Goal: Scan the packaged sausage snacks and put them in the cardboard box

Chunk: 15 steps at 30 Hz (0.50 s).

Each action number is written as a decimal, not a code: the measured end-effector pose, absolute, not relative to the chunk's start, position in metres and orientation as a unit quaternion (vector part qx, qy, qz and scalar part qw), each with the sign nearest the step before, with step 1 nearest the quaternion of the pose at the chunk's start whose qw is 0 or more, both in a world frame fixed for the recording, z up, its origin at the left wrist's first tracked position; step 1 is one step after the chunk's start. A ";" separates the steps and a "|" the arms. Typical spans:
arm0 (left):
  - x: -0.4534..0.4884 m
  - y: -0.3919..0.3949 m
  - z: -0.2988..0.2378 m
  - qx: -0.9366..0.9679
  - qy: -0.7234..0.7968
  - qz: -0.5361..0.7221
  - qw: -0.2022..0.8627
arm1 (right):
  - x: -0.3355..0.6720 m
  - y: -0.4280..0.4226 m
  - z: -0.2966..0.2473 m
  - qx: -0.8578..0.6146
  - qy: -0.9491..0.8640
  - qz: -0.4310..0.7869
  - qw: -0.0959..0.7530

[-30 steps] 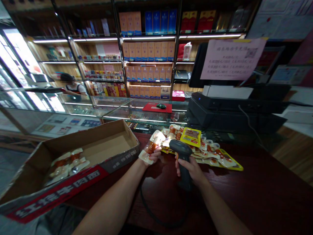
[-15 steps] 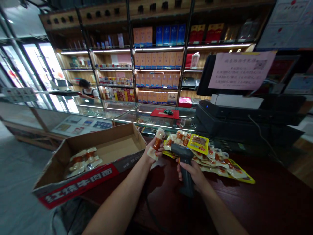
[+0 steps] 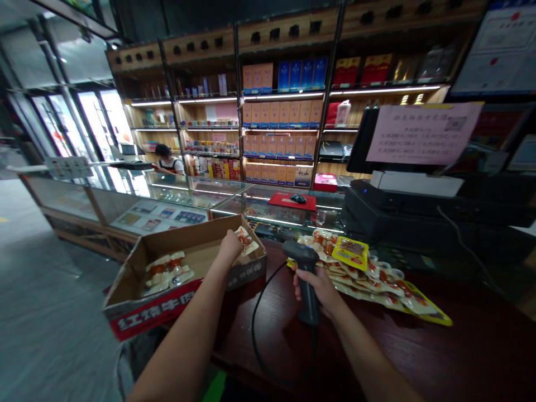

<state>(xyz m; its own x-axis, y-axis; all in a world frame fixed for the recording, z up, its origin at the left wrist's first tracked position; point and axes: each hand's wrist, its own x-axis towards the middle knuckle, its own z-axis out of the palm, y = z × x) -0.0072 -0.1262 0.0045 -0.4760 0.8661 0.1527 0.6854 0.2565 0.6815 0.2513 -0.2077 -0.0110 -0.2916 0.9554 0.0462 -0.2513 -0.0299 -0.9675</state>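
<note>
My left hand [image 3: 230,245] is closed on a clear snack packet [image 3: 246,241] with a red-brown filling and hovers over the right end of an open cardboard box [image 3: 196,245]. Several similar packets [image 3: 166,271] lie in the box's left part. My right hand [image 3: 319,286] grips the handle of a dark barcode scanner [image 3: 305,273], held upright above the dark red counter [image 3: 419,357]. Its black cable [image 3: 259,329] loops down to the left. A heap of snack packets [image 3: 368,273], one yellow on top, lies just right of the scanner.
A black till and monitor with a pink notice [image 3: 422,134] stand at the back right. Glass display counters [image 3: 167,195] run left and behind. Shelves of orange and blue boxes [image 3: 280,128] fill the back wall. Another person [image 3: 167,159] is behind the far counter.
My left hand has carried the packet leftward from beside the scanner to over the cardboard box. The right hand keeps hold of the scanner. The view has tilted up and turned left.
</note>
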 end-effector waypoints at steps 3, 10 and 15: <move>-0.001 -0.123 -0.002 0.518 0.805 0.270 0.109 | 0.250 -0.207 -0.012 -0.345 -0.501 0.628 0.485; 0.005 -0.116 -0.009 0.561 0.796 0.221 0.063 | 0.261 -0.205 -0.017 -0.369 -0.485 0.619 0.496; 0.047 -0.117 -0.004 0.626 0.694 0.355 -0.032 | 0.275 -0.205 -0.021 -0.383 -0.466 0.614 0.509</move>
<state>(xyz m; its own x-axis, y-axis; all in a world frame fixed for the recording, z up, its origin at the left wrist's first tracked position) 0.0466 -0.1173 -0.0038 -0.2148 0.8457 0.4886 0.8915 -0.0345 0.4516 0.2745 -0.2050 -0.0212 -0.1879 0.9822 0.0048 -0.2685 -0.0467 -0.9621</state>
